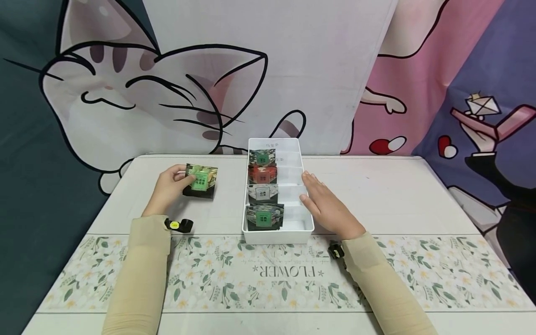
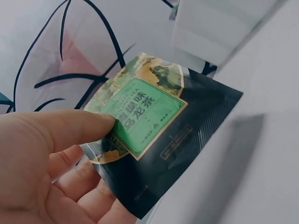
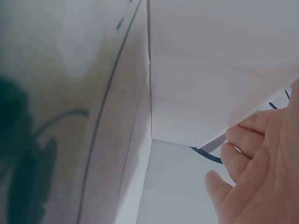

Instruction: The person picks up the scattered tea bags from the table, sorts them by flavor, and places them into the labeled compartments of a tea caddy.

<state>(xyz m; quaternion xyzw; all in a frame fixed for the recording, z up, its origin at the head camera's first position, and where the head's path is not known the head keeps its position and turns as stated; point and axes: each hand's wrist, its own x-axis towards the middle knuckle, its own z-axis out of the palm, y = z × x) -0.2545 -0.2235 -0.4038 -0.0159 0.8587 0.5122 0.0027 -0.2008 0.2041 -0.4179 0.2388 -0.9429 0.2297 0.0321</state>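
Observation:
My left hand (image 1: pixel 169 186) pinches a tea bag sachet (image 1: pixel 202 181) between thumb and fingers, left of the white box. Up close in the left wrist view, the sachet (image 2: pixel 154 126) is black with a green label and yellow-green artwork; the thumb lies over the label's edge. The white divided box (image 1: pixel 274 237) stands lengthwise on the table. Along its left side sit several sachets: a green-labelled one (image 1: pixel 264 217) in front, then a grey one (image 1: pixel 263 193), a red one (image 1: pixel 263 175) and another green one (image 1: pixel 262 158). My right hand (image 1: pixel 331 204) rests with extended fingers at the box's right wall.
The white table (image 1: pixel 389 195) has a floral strip (image 1: pixel 289 291) across its front part, printed with FLOWER. A cartoon cat curtain (image 1: pixel 326 70) hangs behind the table's back edge. Bare compartments (image 1: pixel 291 195) line the box's right side.

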